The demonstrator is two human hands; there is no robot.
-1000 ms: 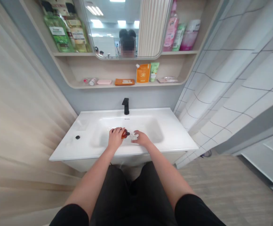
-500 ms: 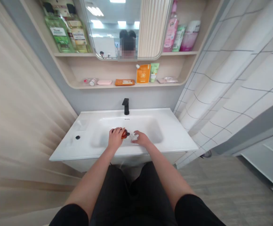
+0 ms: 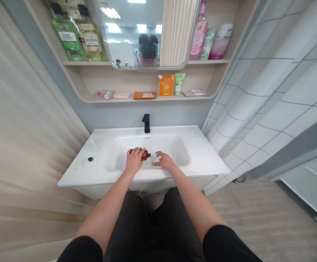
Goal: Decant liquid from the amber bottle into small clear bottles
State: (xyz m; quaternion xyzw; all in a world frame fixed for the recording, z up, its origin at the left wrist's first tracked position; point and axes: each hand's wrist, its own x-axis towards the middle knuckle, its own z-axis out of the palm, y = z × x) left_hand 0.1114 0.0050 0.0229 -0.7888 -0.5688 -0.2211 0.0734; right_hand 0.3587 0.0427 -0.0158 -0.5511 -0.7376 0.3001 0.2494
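My left hand (image 3: 134,159) is closed around a small amber bottle (image 3: 144,155) with a dark neck, held tipped on its side over the white sink basin (image 3: 175,145). The bottle's neck points right toward my right hand (image 3: 163,160). That hand's fingers pinch a small clear container (image 3: 156,158) just off the bottle's mouth. Both hands hover low in the basin, in front of the black faucet (image 3: 146,122).
A small black cap (image 3: 90,159) lies on the white counter at the left. The lower shelf holds an orange pouch (image 3: 166,84), a green tube (image 3: 179,82), an orange packet (image 3: 144,95) and a pink case (image 3: 121,95). Bottles line the upper shelves beside the mirror (image 3: 136,32). A tiled wall stands to the right.
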